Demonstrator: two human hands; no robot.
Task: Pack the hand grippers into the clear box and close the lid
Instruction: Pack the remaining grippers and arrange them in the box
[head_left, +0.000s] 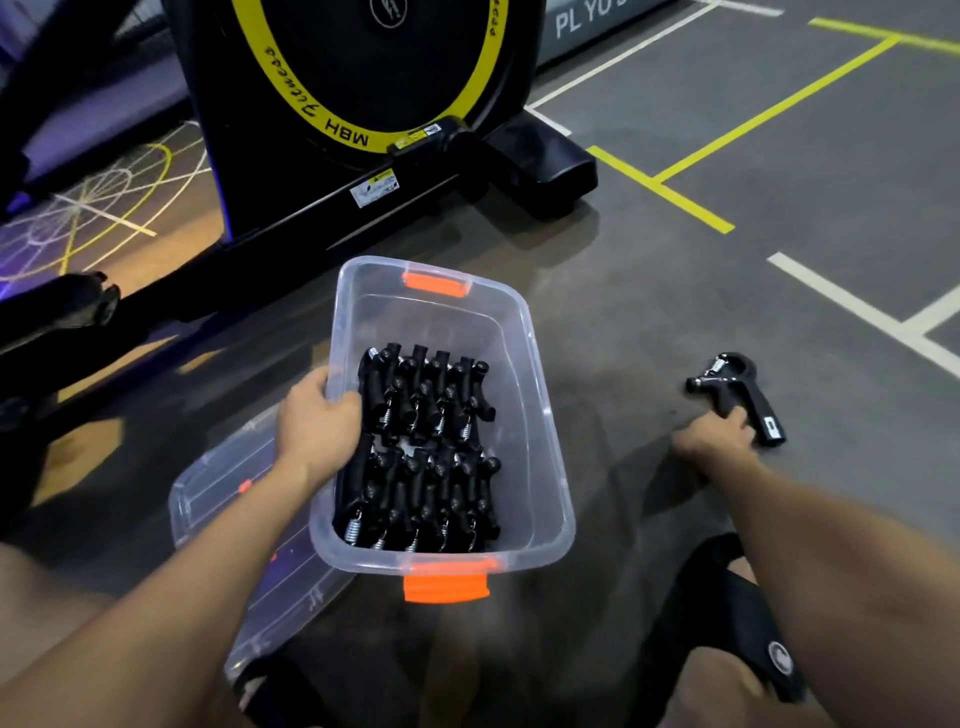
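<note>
A clear box (540, 415) with orange latches sits on the dark floor in front of me. Several black hand grippers (431, 447) with metal springs lie in two rows in its left half. My left hand (317, 421) reaches over the left wall into the box and rests on the grippers there. One more black hand gripper (737, 384) lies on the floor to the right of the box. My right hand (719, 434) has its fingers closed on that gripper's lower handle. The clear lid (228, 499) lies flat on the floor, partly under the box's left side.
A black exercise bike (374, 78) with a yellow-ringed flywheel stands just behind the box; its base bar and pedal reach down the left. Yellow and white lines mark the grey floor on the right. My knees and black sandals are at the bottom edge.
</note>
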